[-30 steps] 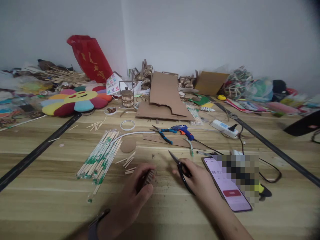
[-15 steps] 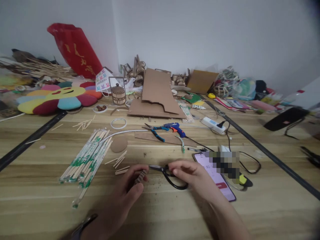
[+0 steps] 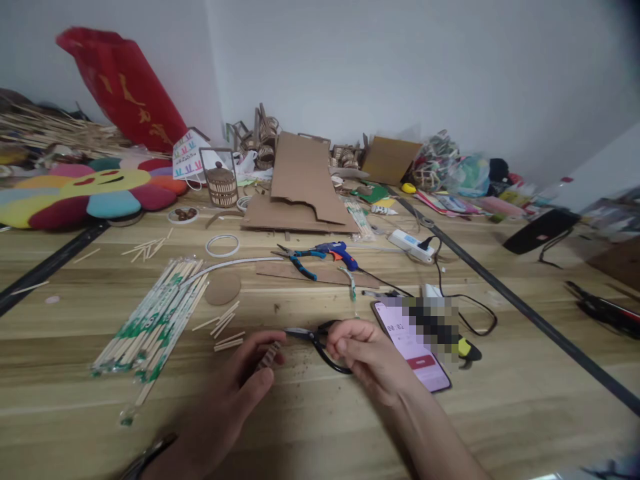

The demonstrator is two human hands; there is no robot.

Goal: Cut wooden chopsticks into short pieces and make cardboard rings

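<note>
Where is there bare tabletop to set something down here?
Front left, this side of the wrapped sticks, left of the left hand; front right, between the phone and right black strip, nearer than the looped cable. Crowded: the back, around the cardboard, and mid-table, around the pliers and glue gun.

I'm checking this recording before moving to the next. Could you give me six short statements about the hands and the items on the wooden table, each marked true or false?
1. The left hand holds a small brown ribbed piece. True.
2. The right hand is at the handles of the black-handled metal scissors. True.
3. The scissors' blades point away from the left hand. False: they point toward it.
4. Blue-and-black-handled pliers lie next to a blue glue gun. True.
5. The flat rectangular phone has a dark screen. False: it is lit.
6. The round brown cardboard disc lies on the pliers. False: it lies on the table.
</note>
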